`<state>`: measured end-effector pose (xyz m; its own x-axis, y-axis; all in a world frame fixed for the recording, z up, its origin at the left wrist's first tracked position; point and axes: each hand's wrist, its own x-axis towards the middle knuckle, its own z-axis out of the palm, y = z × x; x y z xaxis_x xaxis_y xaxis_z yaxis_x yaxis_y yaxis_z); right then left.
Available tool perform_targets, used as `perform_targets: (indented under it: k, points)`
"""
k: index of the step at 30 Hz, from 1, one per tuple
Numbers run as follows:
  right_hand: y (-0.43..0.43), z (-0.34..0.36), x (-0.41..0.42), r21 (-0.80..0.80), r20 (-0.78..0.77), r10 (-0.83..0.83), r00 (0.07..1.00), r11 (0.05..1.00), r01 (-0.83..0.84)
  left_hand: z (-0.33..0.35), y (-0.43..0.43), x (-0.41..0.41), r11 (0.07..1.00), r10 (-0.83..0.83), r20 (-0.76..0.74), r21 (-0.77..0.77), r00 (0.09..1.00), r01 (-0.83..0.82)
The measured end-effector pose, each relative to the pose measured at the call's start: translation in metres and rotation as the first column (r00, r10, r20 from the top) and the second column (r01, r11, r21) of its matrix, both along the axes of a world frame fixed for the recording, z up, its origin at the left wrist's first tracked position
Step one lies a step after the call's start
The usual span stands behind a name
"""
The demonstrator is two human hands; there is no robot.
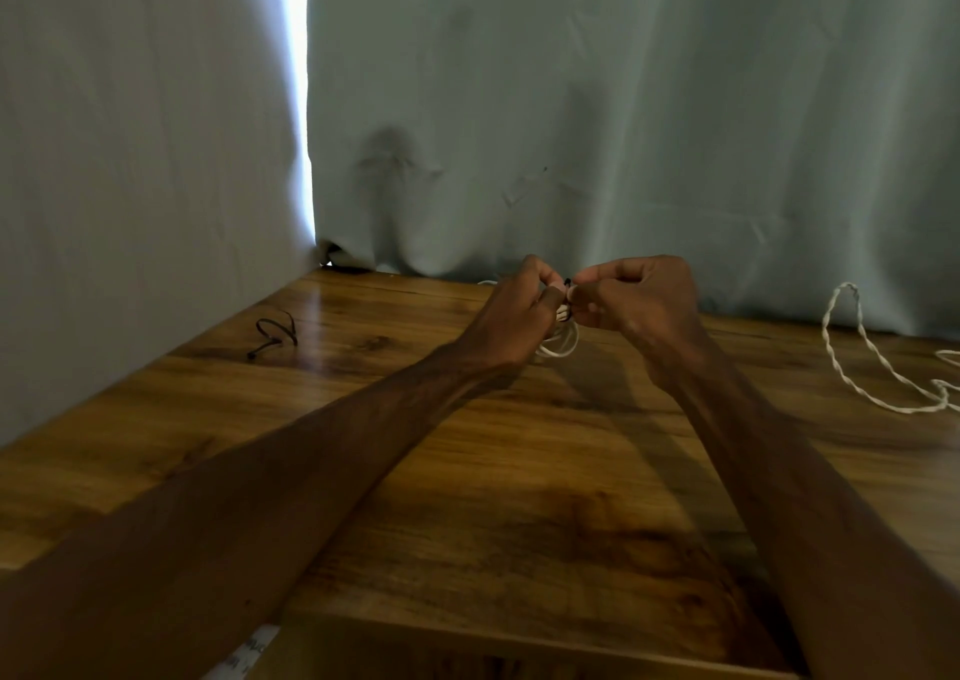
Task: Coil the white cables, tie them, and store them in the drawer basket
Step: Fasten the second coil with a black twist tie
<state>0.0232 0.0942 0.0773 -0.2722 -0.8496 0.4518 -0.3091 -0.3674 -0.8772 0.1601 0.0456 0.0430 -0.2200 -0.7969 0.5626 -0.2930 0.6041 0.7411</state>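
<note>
Head view. Both hands meet over the far middle of the tabletop (467, 497), busy with a coiled white cable (565, 349) and a small black tie (567, 281) at its top. The step in hand looks to be the tying.

The left hand (511, 310) has its fingers (540, 270) curled, pinching the upper part of the coil. The right hand (636, 300) comes in from the other side with its fingers (597, 278) pressed together on what seems to be the end of the black tie. The contact itself is too small to make out.

To do it well, the left pinch should hold the loops stacked flat against each other while the right draws the tie snug. A straight pull to the right, away from the coil, would close it evenly. A slack left pinch would probably let a loop slip out below before the tie bites.

The coil's top sits right between the two sets of fingers. Its lower loops hang beneath them, under the left palm and a little nearer. I cannot tell whether they touch the tabletop.

A spare tie (275, 334) lies far left on the wood, well apart from the hands. A loose twisted cable (872, 362) lies uncoiled at the right, running out of view. The drawer basket is not in view, so storing is not yet done.
</note>
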Motion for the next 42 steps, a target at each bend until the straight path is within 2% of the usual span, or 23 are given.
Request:
perform_targets:
  k: [6, 15, 24, 31, 42]
  points:
    - [0.001, 0.001, 0.000, 0.018, 0.025, 0.016, 1.000, 1.000, -0.017, -0.001, -0.001, 0.000, 1.000, -0.013, 0.015, -0.028, 1.000, 0.013]
    - [0.003, 0.002, 0.000, 0.035, 0.066, 0.035, 0.997, 0.999, -0.037, 0.002, -0.008, 0.006, 0.986, -0.004, 0.174, -0.161, 0.985, 0.032]
    - [0.004, 0.003, 0.001, 0.020, 0.056, 0.060, 0.997, 0.998, -0.061, 0.001, -0.010, 0.007, 0.989, -0.029, 0.134, -0.143, 0.991, 0.048]
    - [0.005, 0.004, 0.003, 0.015, 0.093, 0.016, 0.996, 1.000, -0.017, 0.000, -0.011, 0.002, 0.995, 0.017, 0.024, -0.100, 1.000, -0.015]
    - [0.005, 0.004, 0.001, -0.011, 0.038, 0.042, 0.998, 0.999, -0.042, -0.001, -0.011, 0.000, 0.996, 0.023, -0.018, -0.081, 1.000, -0.024]
